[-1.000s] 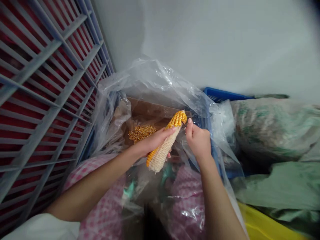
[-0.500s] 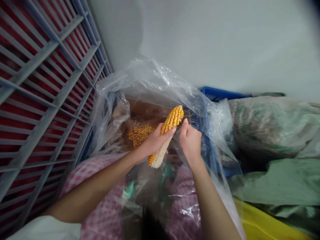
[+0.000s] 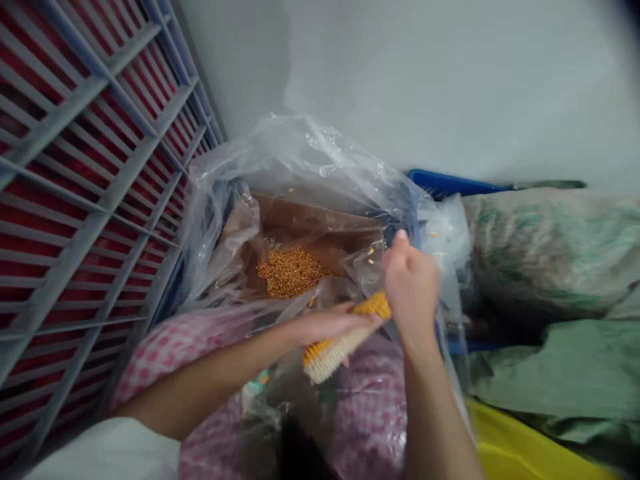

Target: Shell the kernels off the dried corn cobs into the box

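My left hand (image 3: 327, 325) grips a partly stripped corn cob (image 3: 340, 337) around its middle, holding it nearly level above my lap. The cob's near end is bare and white, its far end still carries yellow kernels. My right hand (image 3: 411, 287) is closed over the cob's kernelled far end, its fingers curled and blurred by motion. Beyond the hands, a pile of loose kernels (image 3: 291, 271) lies in a brown cardboard box (image 3: 320, 220) lined with clear plastic (image 3: 300, 160). A few kernels hang in the air near my right hand.
A grey lattice over red panels (image 3: 85, 173) rises on the left. A blue crate (image 3: 450, 187), green woven sacks (image 3: 550, 247) and a yellow surface (image 3: 510, 447) lie to the right. A grey wall stands behind. Pink checked cloth (image 3: 200, 340) covers my lap.
The cob has dropped from a raised, tilted pose to nearly level and lower. My right hand moved from beside the tip onto the kernelled end. Loose kernels now fly near it.
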Motion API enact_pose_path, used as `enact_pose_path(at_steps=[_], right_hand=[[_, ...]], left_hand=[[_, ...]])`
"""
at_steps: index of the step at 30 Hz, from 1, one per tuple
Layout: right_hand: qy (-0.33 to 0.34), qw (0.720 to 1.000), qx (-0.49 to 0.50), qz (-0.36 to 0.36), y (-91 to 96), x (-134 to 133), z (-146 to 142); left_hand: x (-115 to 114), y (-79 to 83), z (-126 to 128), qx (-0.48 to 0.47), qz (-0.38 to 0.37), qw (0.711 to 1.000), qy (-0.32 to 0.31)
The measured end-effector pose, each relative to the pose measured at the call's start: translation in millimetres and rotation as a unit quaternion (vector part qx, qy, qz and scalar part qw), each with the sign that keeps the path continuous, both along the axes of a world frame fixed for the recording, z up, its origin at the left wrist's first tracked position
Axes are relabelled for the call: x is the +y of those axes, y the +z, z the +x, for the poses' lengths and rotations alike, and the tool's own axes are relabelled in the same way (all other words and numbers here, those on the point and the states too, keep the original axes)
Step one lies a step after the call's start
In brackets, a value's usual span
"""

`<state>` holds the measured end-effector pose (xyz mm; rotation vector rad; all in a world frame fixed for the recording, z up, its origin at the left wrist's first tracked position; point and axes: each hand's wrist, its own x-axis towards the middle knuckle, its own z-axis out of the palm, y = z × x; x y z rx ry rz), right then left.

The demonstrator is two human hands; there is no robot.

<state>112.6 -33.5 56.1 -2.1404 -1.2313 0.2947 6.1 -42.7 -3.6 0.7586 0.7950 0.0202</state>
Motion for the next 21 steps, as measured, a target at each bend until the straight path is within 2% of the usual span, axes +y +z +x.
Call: enact_pose_path(at_steps=[1,3,6,8,13,21], right_hand=[[-0.021,0.999,0.026,0.001,1.3,0,9],[-0.036,0.997,0.064,-0.006,-0.2,2,28],[-0.029,0.991,0.124,-0.028,-7.6,6,48],[-0.03,0.987,0.154,-0.024,-12.2,8,52],[-0.019,0.984,0.177,-0.021,-16.5,6,47],[0.044,0.982,0.183,-0.015,-22.0,11,39]], left_hand=[[7,-3.2,-2,0.049,-0.026,0.998,-0.011],[29,-4.5,-9,0.103,-0.031,0.992,0.07],[62,3.1,-22,0.103,-0.03,0.983,0.146],[72,9.0,-27,0.098,-0.036,0.981,0.163],[69,13.6,-29,0.08,-0.047,0.978,0.185],[67,11.8,-31,0.034,-0.053,0.987,0.147]])
